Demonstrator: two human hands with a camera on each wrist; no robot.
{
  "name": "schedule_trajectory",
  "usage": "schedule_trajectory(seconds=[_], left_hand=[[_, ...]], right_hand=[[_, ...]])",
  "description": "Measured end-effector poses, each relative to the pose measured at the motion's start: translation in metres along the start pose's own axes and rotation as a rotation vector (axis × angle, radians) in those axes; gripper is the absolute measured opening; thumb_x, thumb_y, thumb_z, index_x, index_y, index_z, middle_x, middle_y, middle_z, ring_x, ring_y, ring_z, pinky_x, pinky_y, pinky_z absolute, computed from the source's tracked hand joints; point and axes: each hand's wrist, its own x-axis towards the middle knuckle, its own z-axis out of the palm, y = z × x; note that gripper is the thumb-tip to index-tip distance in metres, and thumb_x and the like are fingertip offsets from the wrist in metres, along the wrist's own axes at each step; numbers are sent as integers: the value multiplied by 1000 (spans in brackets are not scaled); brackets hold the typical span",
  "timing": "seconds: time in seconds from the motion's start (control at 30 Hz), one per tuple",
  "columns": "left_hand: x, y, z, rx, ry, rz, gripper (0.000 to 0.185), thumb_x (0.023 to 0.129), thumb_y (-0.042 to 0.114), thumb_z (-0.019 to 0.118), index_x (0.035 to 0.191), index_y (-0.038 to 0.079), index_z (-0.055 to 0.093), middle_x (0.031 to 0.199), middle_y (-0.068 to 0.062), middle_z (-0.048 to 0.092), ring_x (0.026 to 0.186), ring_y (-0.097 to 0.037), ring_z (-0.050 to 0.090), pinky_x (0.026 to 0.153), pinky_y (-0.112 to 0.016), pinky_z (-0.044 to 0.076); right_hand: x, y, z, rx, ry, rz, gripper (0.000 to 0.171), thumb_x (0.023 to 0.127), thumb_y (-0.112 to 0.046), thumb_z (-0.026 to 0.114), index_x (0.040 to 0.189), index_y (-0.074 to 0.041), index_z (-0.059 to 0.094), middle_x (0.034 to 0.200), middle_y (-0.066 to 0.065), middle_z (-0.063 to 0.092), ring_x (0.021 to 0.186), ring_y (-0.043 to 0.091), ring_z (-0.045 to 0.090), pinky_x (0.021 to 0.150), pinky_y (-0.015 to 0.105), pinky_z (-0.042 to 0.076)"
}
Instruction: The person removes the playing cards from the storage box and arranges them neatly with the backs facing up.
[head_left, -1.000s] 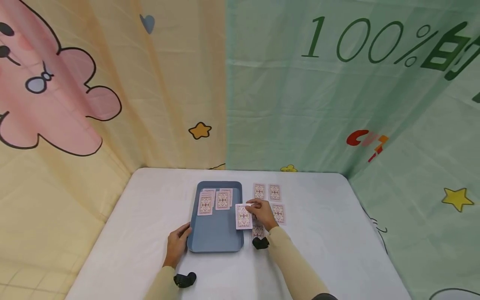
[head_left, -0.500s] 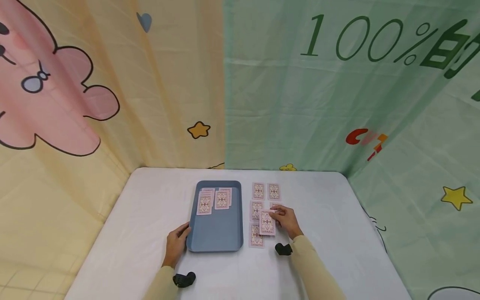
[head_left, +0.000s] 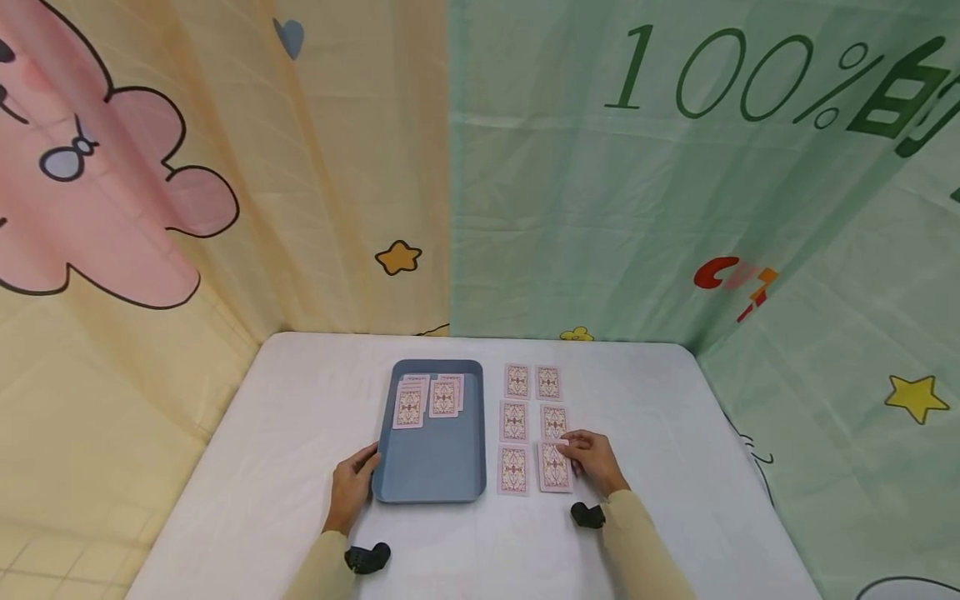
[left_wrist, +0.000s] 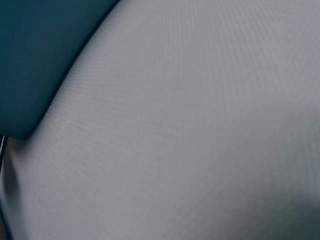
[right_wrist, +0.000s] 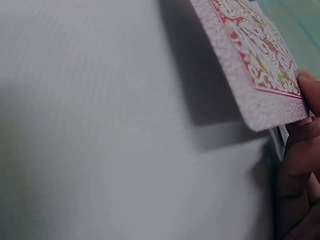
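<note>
My right hand [head_left: 594, 460] pinches a playing card [head_left: 555, 467] by its upper right corner, back side up. In the right wrist view, the pinched card [right_wrist: 262, 55] is tilted above the white surface and casts a shadow there. Behind it lies another card [head_left: 554, 422], partly covered at its near end. My left hand [head_left: 351, 489] touches the left rim of a blue-grey tray [head_left: 431, 475]. At the tray's far end are overlapping cards in two groups, a left pile [head_left: 409, 408] and a right pile [head_left: 444, 398]. The left wrist view shows a tray corner [left_wrist: 35, 65], no fingers.
Right of the tray, face-down cards lie in two columns: a far left card [head_left: 517, 381], a far right card [head_left: 548, 383], a middle left card [head_left: 513, 422] and a near left card [head_left: 513, 470]. A white cloth [head_left: 675, 517] covers the table; printed curtains [head_left: 570, 208] stand behind.
My right hand has carried the card from the tray's right edge rightward, then down to the near end of the right column. My left hand and the tray have stayed in place.
</note>
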Motion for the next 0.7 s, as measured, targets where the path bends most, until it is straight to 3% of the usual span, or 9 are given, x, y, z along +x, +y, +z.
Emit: schedule_trajectory(seconds=[0.3, 0.7], left_hand=[[1, -1, 0, 6, 4, 0, 37, 97, 13, 57, 128, -6, 58, 129, -24, 58, 124, -36, 52, 103, -48, 41], [0, 1, 0, 2, 0, -5, 37, 98, 13, 56, 129, -7, 57, 130, -24, 57, 125, -36, 51, 104, -48, 41]], right_hand=[[-4, 5, -1, -20, 11, -18, 24, 79, -4, 77, 99, 6, 67, 69, 5, 62, 52, 12, 51, 44, 23, 44], [-7, 6, -1, -142, 40, -92, 24, 74, -4, 81, 94, 5, 69, 66, 5, 59, 48, 13, 50, 41, 23, 44]])
